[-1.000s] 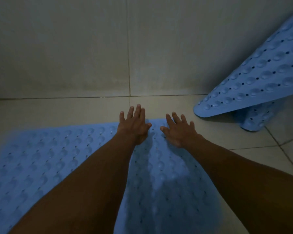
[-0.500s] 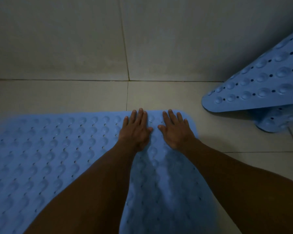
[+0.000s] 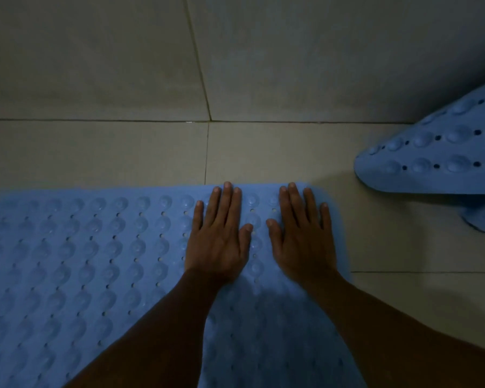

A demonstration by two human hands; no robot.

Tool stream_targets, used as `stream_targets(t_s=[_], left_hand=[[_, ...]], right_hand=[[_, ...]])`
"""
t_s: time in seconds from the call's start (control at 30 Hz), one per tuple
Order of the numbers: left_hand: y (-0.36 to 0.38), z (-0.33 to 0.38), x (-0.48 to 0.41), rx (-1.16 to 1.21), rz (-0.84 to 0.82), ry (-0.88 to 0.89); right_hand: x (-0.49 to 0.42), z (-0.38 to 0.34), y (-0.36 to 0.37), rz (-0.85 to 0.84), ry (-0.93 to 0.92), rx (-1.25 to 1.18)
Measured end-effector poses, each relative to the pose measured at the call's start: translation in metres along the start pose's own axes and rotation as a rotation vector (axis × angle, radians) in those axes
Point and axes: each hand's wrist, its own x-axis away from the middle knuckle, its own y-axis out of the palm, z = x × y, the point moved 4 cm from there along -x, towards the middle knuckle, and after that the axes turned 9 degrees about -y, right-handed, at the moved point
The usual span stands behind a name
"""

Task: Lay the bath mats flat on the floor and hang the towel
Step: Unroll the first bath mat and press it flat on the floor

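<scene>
Forearms: two bare forearms enter from the bottom edge and cross the lower half of the frame, hiding part of the mat beneath them.
Flat bath mat [image 3: 76, 261]: blue, studded with rounded bumps and small holes; lies spread on the floor across the lower left and centre, its far edge straight and its far right corner rounded.
Left hand [image 3: 217, 242]: palm down on the mat just short of its far edge, fingers straight and close together, gripping nothing.
Right hand [image 3: 303, 242]: palm down just beside the left, near the mat's right corner, fingers straight and slightly spread, gripping nothing.
Floor [image 3: 263, 155]: pale tiles with dark grout lines; bare strip between the mat's far edge and the wall.
Second bath mat [image 3: 437, 155]: same blue, at the right edge of the frame, folded over itself and raised off the floor, well apart from the hands; partly cut off by the frame.
Wall [image 3: 95, 57]: pale tiles filling the upper frame, one slanting grout line.
Writing: none legible; light is dim.
</scene>
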Motion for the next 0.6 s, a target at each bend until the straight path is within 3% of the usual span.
stream_targets(t_s=[0.6], left_hand=[[-0.0011, -0.0011, 0.0009, -0.002, 0.045, -0.024]], right_hand=[[-0.0015, -0.0015, 0.0029, 0.074, 0.015, 0.038]])
